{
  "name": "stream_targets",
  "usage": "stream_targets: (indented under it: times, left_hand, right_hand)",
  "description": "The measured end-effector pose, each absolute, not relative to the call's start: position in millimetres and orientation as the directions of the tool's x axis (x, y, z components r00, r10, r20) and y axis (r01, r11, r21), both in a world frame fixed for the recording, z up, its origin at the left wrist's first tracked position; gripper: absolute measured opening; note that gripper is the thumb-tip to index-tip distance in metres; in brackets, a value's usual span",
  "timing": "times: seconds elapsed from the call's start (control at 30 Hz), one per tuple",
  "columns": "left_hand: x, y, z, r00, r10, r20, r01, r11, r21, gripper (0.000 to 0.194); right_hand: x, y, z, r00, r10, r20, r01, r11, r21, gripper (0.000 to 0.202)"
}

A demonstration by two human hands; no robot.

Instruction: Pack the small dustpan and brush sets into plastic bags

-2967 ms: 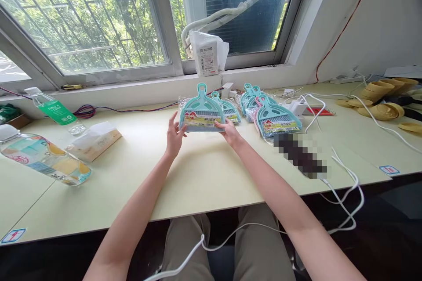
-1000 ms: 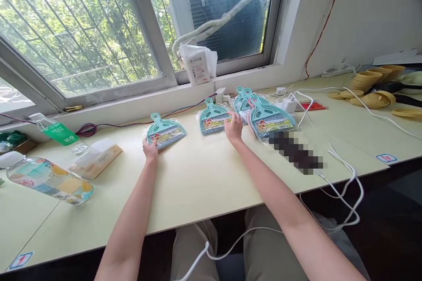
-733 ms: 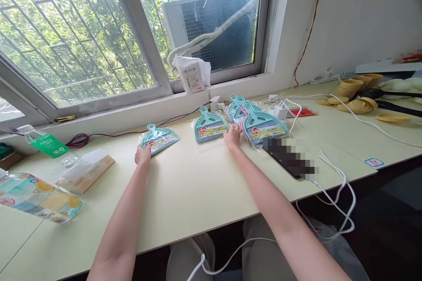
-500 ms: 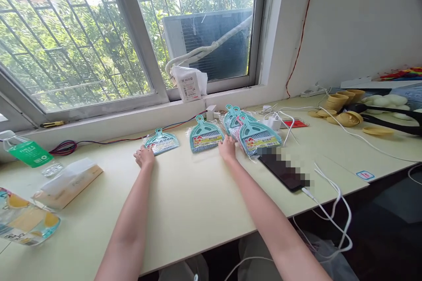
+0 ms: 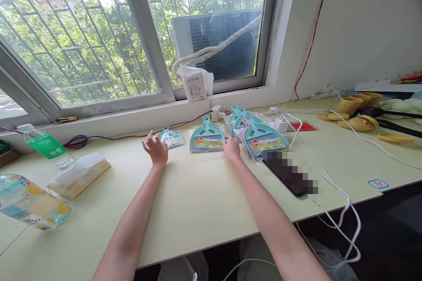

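Observation:
Three spots along the table hold mint-green dustpan and brush sets in clear plastic wrap. My left hand [image 5: 155,150] is raised, fingers apart and holding nothing, in front of the left dustpan set [image 5: 171,139], partly covering it. At the right edge of the middle dustpan set [image 5: 207,138], my right hand [image 5: 231,147] has its fingers bent on the wrap; some fingertips are hidden. Just right of that hand lies an overlapping pile, its front dustpan set [image 5: 265,138] showing a yellow label, with a pink edge behind it.
A phone [image 5: 286,175] with a white cable lies right of my right forearm. On the left are a tissue pack [image 5: 81,175], a green-labelled bottle [image 5: 46,142] and a larger bottle [image 5: 33,204]. Yellow bowls [image 5: 362,123] and black utensils sit far right. Wires run below the window.
My left hand has come off the left dustpan set and opened. With my right hand at its edge, the middle set has shifted slightly left. The view has turned a little left.

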State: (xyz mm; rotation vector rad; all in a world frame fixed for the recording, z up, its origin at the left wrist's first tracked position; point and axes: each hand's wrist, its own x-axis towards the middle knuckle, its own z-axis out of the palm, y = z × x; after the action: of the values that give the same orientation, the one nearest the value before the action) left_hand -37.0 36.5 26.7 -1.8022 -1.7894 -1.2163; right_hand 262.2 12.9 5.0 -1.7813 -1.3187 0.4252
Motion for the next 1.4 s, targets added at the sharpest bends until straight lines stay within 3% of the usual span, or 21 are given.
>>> stream_targets:
  times: [0.13, 0.23, 0.37, 0.43, 0.5, 0.63, 0.77, 0.87, 0.93, 1.0, 1.07, 1.13, 1.27, 1.4]
  left_hand:
    - [-27.5, 4.5, 23.3, 0.016, 0.665, 0.747, 0.846, -0.407, 0.345, 0.033]
    - [-27.7, -17.3, 19.2, 0.049, 0.723, 0.689, 0.699, -0.517, 0.493, 0.026]
    - [-25.6, -30.3, 22.4, 0.005, 0.909, 0.417, 0.343, -0.393, 0.853, 0.037]
    - [-24.3, -30.8, 27.9, 0.068, 0.967, 0.246, 0.11, -0.252, 0.961, 0.051]
    - [-26.0, -30.6, 34.7, 0.174, 0.975, 0.141, -0.052, -0.134, 0.99, 0.062]
    - [-41.7, -31.0, 45.3, 0.221, 0.964, 0.15, -0.16, -0.116, 0.98, 0.074]
    - [-57.2, -27.7, 40.9, 0.204, 0.977, 0.067, -0.06, -0.056, 0.997, 0.058]
    - [-58.6, -24.3, 31.5, 0.162, 0.987, 0.001, -0.087, 0.014, 0.996, 0.05]
    - [-56.2, -22.8, 27.4, 0.136, 0.991, -0.011, -0.14, 0.03, 0.99, 0.048]
    - [-53.5, -21.8, 26.2, 0.116, 0.993, -0.003, -0.185, 0.025, 0.982, 0.047]
    - [-51.3, -21.4, 27.2, 0.089, 0.996, 0.022, -0.234, -0.001, 0.972, 0.045]
    - [-49.8, -21.9, 29.3, 0.071, 0.997, 0.045, -0.273, -0.024, 0.962, 0.042]
    - [-47.7, -25.5, 33.1, 0.103, 0.993, 0.054, -0.305, -0.02, 0.952, 0.042]
    - [-48.6, -28.6, 32.9, 0.118, 0.992, 0.04, -0.349, 0.003, 0.937, 0.043]
  right_hand:
    - [260.0, 9.7, 3.5, 0.425, 0.853, 0.304, 0.559, 0.017, -0.829, 0.018]
    - [258.2, 2.6, 9.3, 0.448, 0.837, 0.312, 0.517, 0.042, -0.855, 0.017]
    - [245.3, -11.6, 24.4, 0.368, 0.859, 0.355, 0.549, 0.108, -0.829, 0.029]
    - [231.9, -19.0, 30.9, 0.293, 0.868, 0.402, 0.549, 0.191, -0.813, 0.035]
    - [216.3, -25.4, 34.2, 0.211, 0.879, 0.426, 0.538, 0.26, -0.802, 0.037]
    - [192.9, -33.9, 32.1, 0.093, 0.889, 0.448, 0.588, 0.313, -0.745, 0.039]
    - [186.1, -39.6, 28.9, 0.018, 0.89, 0.456, 0.652, 0.336, -0.68, 0.038]
    - [184.3, -46.3, 33.2, 0.074, 0.831, 0.552, 0.723, 0.336, -0.603, 0.036]
    - [181.9, -51.2, 38.5, 0.057, 0.753, 0.655, 0.752, 0.399, -0.524, 0.033]
    - [177.6, -54.5, 42.1, -0.08, 0.723, 0.686, 0.716, 0.52, -0.466, 0.025]
    - [171.8, -54.9, 41.1, -0.234, 0.747, 0.622, 0.622, 0.607, -0.494, 0.029]
    - [166.6, -51.8, 35.1, -0.287, 0.807, 0.516, 0.528, 0.583, -0.618, 0.036]
    - [164.6, -40.2, 21.4, -0.157, 0.963, 0.218, 0.281, 0.255, -0.925, 0.03]
    - [168.1, -35.0, 21.3, -0.104, 0.994, 0.016, -0.079, 0.007, -0.997, 0.016]
